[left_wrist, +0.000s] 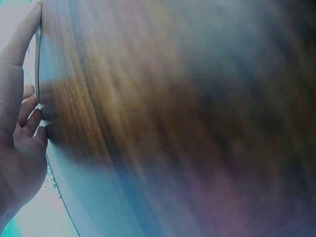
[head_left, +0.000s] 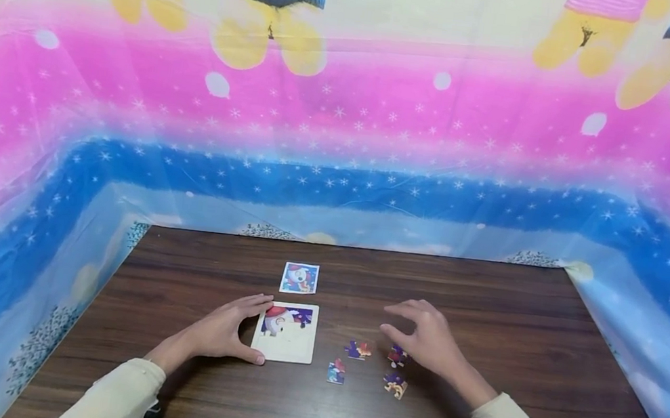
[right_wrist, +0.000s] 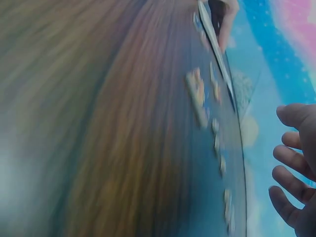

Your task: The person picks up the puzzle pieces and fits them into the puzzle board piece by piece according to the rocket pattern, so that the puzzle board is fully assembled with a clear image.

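A square white-framed jigsaw puzzle board [head_left: 283, 350] lies on the table, part of its picture filled in along the top and left. My left hand [head_left: 224, 330] holds it at the left side, thumb by the near corner and fingers by the far one. To the right of the board lie several loose puzzle pieces, among them a purple-and-orange one [head_left: 358, 350], a blue-and-red one [head_left: 336, 372] and a purple-and-yellow one [head_left: 395, 386]. My right hand [head_left: 428, 338] hovers over a dark purple piece [head_left: 397, 356], which it partly overlaps; its fingers are spread and hold nothing.
Behind the board lies a small picture card [head_left: 300, 278] showing a cartoon figure. The dark wooden table [head_left: 484, 306] meets a printed pink and blue cloth [head_left: 373, 192] at its back and sides. Both wrist views are blurred over the tabletop.
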The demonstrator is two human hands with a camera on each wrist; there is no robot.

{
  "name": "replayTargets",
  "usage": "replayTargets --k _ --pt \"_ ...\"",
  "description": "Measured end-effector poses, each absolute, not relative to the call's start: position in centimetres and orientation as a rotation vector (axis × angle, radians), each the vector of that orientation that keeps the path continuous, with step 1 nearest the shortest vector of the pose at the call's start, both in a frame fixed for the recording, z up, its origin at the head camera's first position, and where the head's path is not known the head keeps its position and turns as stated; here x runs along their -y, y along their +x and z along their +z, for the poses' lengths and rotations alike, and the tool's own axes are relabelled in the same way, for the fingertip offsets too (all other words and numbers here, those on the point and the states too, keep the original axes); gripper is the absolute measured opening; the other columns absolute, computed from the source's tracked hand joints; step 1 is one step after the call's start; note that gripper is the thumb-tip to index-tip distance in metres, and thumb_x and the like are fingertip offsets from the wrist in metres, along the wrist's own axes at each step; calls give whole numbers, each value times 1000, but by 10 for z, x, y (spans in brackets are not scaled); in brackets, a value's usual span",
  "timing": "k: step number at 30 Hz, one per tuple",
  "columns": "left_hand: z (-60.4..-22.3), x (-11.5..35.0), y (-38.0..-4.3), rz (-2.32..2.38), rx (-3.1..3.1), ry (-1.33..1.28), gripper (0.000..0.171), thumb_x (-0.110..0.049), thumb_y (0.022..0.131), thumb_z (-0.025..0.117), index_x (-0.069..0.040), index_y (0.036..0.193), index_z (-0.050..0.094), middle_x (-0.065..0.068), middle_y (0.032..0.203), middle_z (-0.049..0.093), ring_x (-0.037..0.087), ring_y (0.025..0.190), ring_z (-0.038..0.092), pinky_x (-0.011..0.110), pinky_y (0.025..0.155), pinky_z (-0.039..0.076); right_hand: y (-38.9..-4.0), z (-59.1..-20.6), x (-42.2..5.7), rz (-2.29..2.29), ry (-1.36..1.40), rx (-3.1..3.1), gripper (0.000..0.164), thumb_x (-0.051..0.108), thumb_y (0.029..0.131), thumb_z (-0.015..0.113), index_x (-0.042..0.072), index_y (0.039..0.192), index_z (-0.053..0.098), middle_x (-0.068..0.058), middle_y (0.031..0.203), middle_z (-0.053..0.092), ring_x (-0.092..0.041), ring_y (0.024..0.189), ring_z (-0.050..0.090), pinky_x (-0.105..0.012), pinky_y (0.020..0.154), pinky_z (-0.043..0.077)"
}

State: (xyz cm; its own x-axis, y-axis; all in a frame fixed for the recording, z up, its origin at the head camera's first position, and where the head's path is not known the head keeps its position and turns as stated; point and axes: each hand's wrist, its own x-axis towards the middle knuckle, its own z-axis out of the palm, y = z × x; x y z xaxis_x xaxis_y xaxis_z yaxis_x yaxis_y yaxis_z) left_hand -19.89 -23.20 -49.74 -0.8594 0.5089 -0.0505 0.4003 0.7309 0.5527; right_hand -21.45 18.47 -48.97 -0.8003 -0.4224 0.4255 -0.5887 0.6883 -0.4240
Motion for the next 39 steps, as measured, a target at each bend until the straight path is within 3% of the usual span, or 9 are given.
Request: replayTargets --k 5,17,26,39 --pt "-497 232 -199 803 -2735 718 109 -65 73 84 -9 157 43 10 163 37 36 151 31 62 115 32 -211 -493 -211 777 727 2640 37 35 89 81 12 117 78 0 109 75 -22 97 69 -49 87 56" --pt "-496 233 -197 809 -2738 716 109 -64 73 84 -8 156 43 11 163 37 36 151 32 63 115 32 -208 -503 -245 704 611 2732 35 34 87 82 11 113 79 -2 107 75 -28 103 69 -55 91 54" --pt "-498 233 -198 811 -2747 736 111 -66 71 84 -7 156 43 10 163 37 35 151 32 61 116 32 -205 -506 -252 616 557 2845 42 48 84 83 16 111 80 2 101 73 -24 100 68 -53 87 54" --pt "-499 233 -199 819 -2732 736 109 -66 73 84 -9 156 43 10 164 36 35 151 31 64 114 32 -205 -505 -248 532 535 2919 29 38 85 84 18 105 82 4 96 66 -18 90 62 -45 74 53"
